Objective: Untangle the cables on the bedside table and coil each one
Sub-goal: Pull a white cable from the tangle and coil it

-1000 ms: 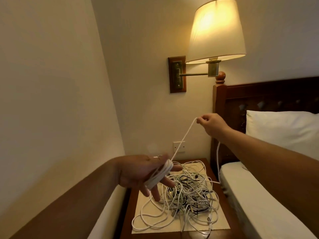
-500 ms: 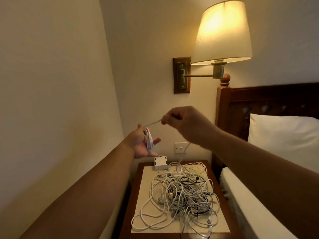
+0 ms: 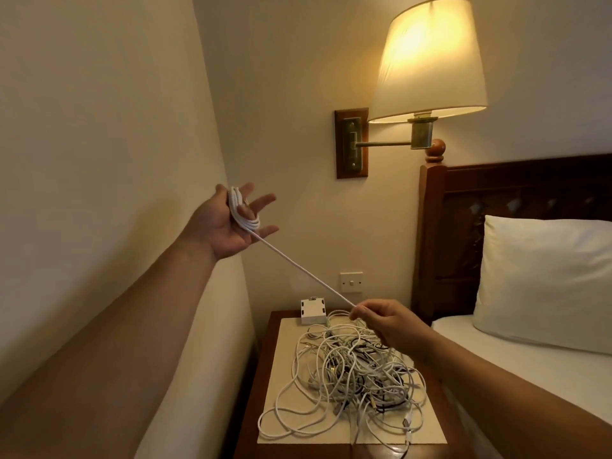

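My left hand (image 3: pixel 222 228) is raised near the wall corner, palm up with fingers spread, and several loops of a white cable (image 3: pixel 244 214) are wound round it. From those loops the cable runs taut down and right to my right hand (image 3: pixel 385 321), which pinches it just above the pile. A tangled heap of white and dark cables (image 3: pixel 359 371) lies on a cream mat (image 3: pixel 285 356) on the wooden bedside table (image 3: pixel 253 412).
A small white box (image 3: pixel 313 312) stands at the table's back edge, below a wall switch (image 3: pixel 351 282). A lit wall lamp (image 3: pixel 427 58) hangs above. The bed (image 3: pixel 530 376), pillow (image 3: pixel 543 279) and dark headboard (image 3: pixel 516 207) lie right; walls close the left and back.
My left hand rose and moved left with the loops round it. My right hand dropped from beside the left hand down to the pile, stretching the cable taut between them.
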